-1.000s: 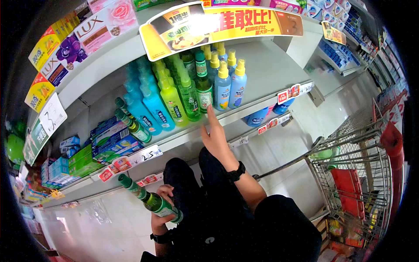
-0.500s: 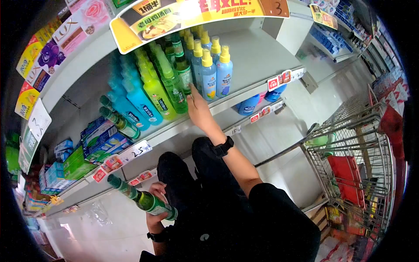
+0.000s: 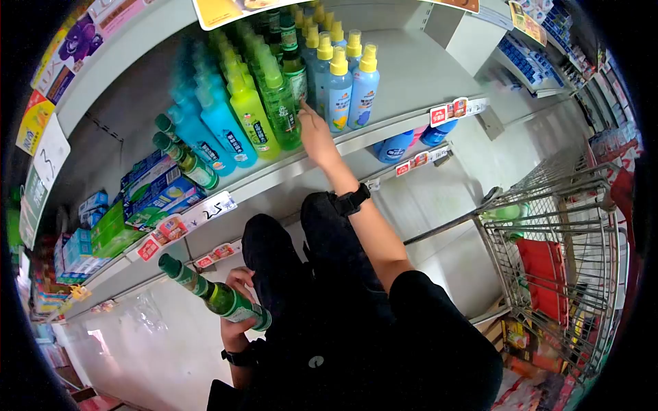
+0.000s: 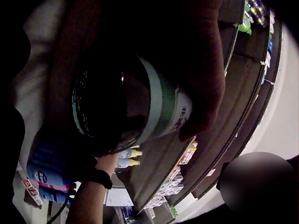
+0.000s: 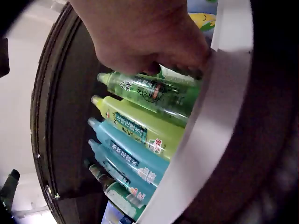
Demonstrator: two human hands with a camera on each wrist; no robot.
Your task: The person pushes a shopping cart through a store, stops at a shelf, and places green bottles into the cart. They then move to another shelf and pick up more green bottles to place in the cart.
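A green glass bottle with a dark green cap lies slanted in my left hand, its neck pointing to the upper left. Fingers and thumb wrap its lower body; the left wrist view shows its dark base close up. My right hand is at the shelf, fingers curled on the lower part of a similar glass bottle that stands upright. In the right wrist view the hand covers most of that bottle, leaving a bit of label. Clear green spray bottles stand left of it, light blue yellow-capped ones right.
Yellow-green and blue bottles stand in rows farther left, with more glass bottles and toothpaste-like boxes beyond. The shelf's front edge carries price tags. A wire shopping cart stands at the right.
My right hand has reached from in front of the shelf to the standing glass bottle, and its fingers have curled there. The left hand keeps its bottle. The view has shifted.
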